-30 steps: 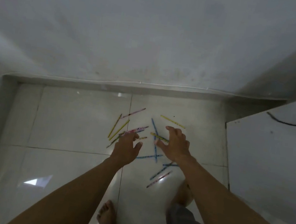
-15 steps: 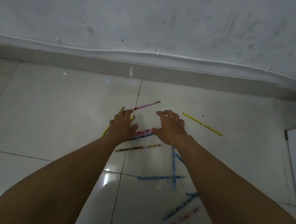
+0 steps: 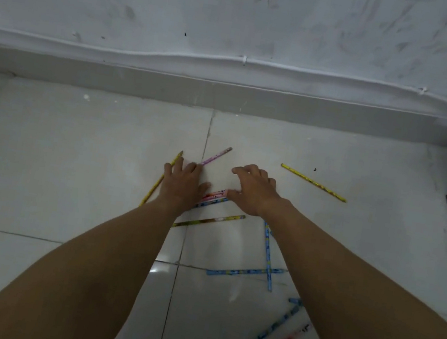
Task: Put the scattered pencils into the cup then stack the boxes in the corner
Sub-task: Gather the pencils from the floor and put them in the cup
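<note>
Pencils (image 3: 244,272) lie scattered on the tiled floor (image 3: 70,175) near the wall (image 3: 240,12). The left hand (image 3: 182,183) rests flat with its fingers stretched over a pink pencil (image 3: 217,155) and a yellow pencil (image 3: 152,190), and it grips nothing. The right hand (image 3: 253,194) arches just beside it. I cannot tell if it holds one.

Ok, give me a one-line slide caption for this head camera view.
Left hand and right hand reach among coloured pencils scattered on a tiled floor by a white wall.
</note>
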